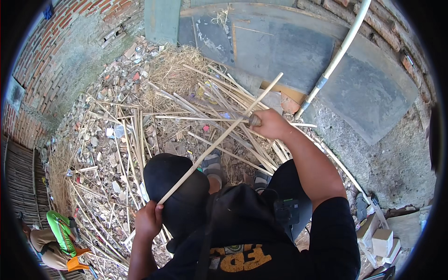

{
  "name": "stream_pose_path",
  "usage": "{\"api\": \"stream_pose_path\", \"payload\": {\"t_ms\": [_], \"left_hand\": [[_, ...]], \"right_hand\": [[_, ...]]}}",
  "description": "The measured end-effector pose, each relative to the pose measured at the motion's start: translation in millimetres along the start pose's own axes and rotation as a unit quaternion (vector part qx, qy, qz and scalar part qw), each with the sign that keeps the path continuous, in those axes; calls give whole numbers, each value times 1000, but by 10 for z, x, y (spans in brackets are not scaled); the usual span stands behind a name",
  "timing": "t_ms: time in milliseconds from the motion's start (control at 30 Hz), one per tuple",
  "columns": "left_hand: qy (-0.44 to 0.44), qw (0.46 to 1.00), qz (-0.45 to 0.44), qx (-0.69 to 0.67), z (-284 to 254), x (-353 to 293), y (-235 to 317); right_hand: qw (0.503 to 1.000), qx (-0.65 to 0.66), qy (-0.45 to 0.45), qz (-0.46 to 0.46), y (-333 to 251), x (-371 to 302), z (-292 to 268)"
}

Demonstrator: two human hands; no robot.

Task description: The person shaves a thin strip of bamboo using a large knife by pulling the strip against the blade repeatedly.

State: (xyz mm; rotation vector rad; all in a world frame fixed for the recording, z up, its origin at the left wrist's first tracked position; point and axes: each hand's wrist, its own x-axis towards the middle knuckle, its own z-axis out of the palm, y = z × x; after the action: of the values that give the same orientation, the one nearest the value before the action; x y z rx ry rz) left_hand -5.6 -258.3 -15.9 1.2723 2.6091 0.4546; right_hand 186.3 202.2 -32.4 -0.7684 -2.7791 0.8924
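Note:
A long pale bamboo strip (219, 140) slants across in front of me, from lower left to upper right. My left hand (148, 219) is closed around its lower end. My right hand (269, 124) is closed around a tool's wooden handle (255, 120), whose rounded brown end shows at the fist. The strip crosses right beside that fist; whether handle and strip touch, I cannot tell. The rest of the tool is hidden or cannot be made out. Below my hands, several loose bamboo strips (224, 99) lie crisscrossed on the ground by my sandalled feet (213, 163).
Rubble and litter (112, 154) cover the ground, with dry straw (175, 70) at the back. Dark panels (284, 42) lean on the far wall beside a pale pole (343, 51). Pale blocks (382, 242) lie lower right. Another person (51, 247) in green is lower left.

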Motion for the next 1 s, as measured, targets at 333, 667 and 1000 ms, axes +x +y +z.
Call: {"api": "stream_pose_path", "payload": {"t_ms": [333,667,1000], "left_hand": [[-1,999,5,-54,13,30,-53],[-11,996,3,-90,-12,30,-72],[-35,989,0,-140,-71,57,-79]], "right_hand": [[999,46,20,7,136,-6,-54],[998,38,-2,-46,-92,-61,60],[987,-90,-57,-119,-375,-148,35]]}}
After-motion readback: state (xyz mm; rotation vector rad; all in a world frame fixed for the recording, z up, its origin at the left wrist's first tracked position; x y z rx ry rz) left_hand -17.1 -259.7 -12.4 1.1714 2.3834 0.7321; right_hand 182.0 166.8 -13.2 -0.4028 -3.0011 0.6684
